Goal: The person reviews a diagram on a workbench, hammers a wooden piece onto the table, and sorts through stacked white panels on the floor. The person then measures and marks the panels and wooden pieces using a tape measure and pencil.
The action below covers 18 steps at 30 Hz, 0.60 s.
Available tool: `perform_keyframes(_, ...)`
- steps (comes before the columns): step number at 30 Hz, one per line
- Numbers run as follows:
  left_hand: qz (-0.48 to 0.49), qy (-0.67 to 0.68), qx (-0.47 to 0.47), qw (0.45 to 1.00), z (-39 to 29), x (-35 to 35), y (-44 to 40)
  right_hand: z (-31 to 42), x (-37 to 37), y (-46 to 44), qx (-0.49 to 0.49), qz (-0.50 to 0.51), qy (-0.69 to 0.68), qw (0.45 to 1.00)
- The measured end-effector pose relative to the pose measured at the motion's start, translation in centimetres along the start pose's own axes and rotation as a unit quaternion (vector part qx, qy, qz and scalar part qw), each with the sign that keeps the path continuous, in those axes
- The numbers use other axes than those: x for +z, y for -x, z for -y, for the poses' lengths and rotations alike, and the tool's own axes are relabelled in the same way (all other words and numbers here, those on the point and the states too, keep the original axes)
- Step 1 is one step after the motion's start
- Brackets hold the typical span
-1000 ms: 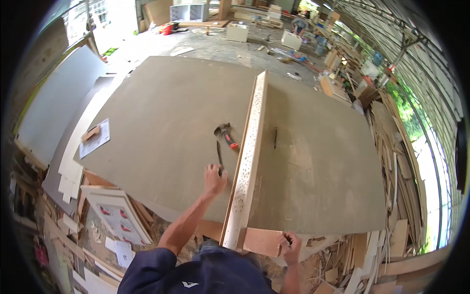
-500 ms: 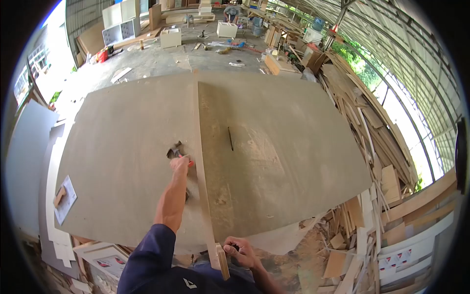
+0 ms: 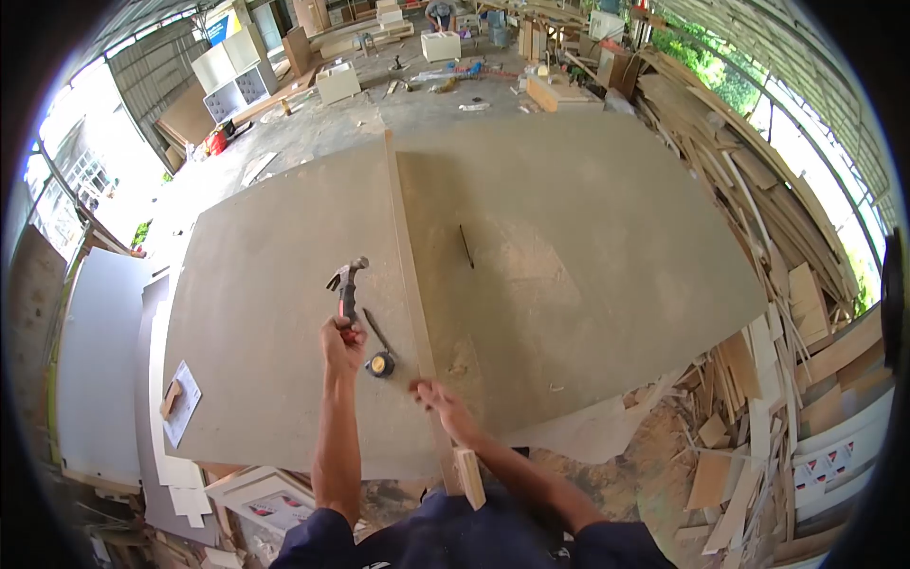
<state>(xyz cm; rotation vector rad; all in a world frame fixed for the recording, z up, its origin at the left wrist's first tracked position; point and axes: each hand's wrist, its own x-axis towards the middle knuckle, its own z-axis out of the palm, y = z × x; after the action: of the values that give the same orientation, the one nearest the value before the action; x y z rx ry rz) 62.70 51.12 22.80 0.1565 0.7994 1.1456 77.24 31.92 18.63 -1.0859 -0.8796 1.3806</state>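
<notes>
Left hand (image 3: 343,341) is wrapped snugly round the hammer (image 3: 348,296), head poking up at 12 o'clock from the fist, tape measure (image 3: 380,365) close by at 4 o'clock. Right hand (image 3: 440,402) is over the long board (image 3: 408,256), fingers blurry, can't tell if they're gripping

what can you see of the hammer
The hammer has a grey, metal-looking head and a black and red handle. The left hand grips the handle's lower end. The head points away from the person, claw to the left, above the board and seemingly clear of it.
</notes>
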Motion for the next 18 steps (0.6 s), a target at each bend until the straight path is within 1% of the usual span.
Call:
perform_keyframes(1,0.003,0.007,-0.030,1.000,0.4,0.7,2.8,0.2,0.5,-0.9,-0.024,-0.014,-0.041,0.999)
perform_keyframes(2,0.024,-0.004,-0.021,1.000,2.5,1.8,8.3,0.7,0.7,-1.7,-0.052,-0.023,-0.081,0.995)
perform_keyframes(3,0.039,0.030,-0.068,0.996,2.4,1.6,8.4,1.5,0.6,-2.5,-0.051,-0.023,-0.081,0.995)
perform_keyframes(4,0.062,0.030,-0.113,0.991,3.5,-0.3,9.2,2.4,0.9,-3.2,-0.044,0.002,-0.170,0.984)
perform_keyframes(5,0.047,-0.078,-0.088,0.992,6.7,-1.0,12.3,2.8,1.8,-2.8,-0.026,0.031,-0.262,0.964)
perform_keyframes(6,0.091,-0.033,-0.145,0.985,6.4,-2.1,11.6,4.0,1.5,-2.1,-0.027,0.031,-0.262,0.964)
perform_keyframes(8,0.117,-0.129,-0.010,0.985,8.9,-0.4,15.7,5.9,1.1,0.6,0.063,0.021,-0.157,0.985)
perform_keyframes(9,0.117,-0.129,-0.010,0.985,9.5,-2.3,14.7,5.3,1.7,0.3,0.030,-0.012,-0.195,0.980)
perform_keyframes(10,0.063,-0.217,0.057,0.972,10.8,-5.7,12.8,4.1,1.9,-0.1,0.032,-0.010,-0.194,0.980)
perform_keyframes(11,0.007,-0.302,0.122,0.946,11.9,-7.8,11.9,2.7,1.7,-0.4,-0.004,-0.045,-0.165,0.985)
perform_keyframes(12,0.007,-0.302,0.122,0.945,13.0,-7.9,11.8,1.9,1.6,-0.7,-0.044,-0.080,-0.136,0.986)
perform_keyframes(13,-0.022,-0.404,0.221,0.887,14.9,-7.6,12.0,1.9,1.5,-0.9,-0.042,-0.080,-0.137,0.986)
perform_keyframes(14,-0.049,-0.501,0.313,0.805,15.8,-7.7,12.3,1.9,1.4,-1.2,-0.104,-0.123,-0.113,0.981)
perform_keyframes(15,-0.034,-0.483,0.253,0.838,15.7,-8.6,11.9,2.2,1.1,-1.9,-0.169,-0.161,-0.083,0.969)
perform_keyframes(16,-0.023,-0.642,0.322,0.695,16.5,-7.3,13.7,3.7,1.3,-1.7,-0.166,-0.166,-0.084,0.968)
perform_keyframes(18,0.018,-0.708,0.301,0.639,17.5,-7.4,14.5,6.0,0.7,-0.5,-0.074,-0.167,-0.120,0.976)
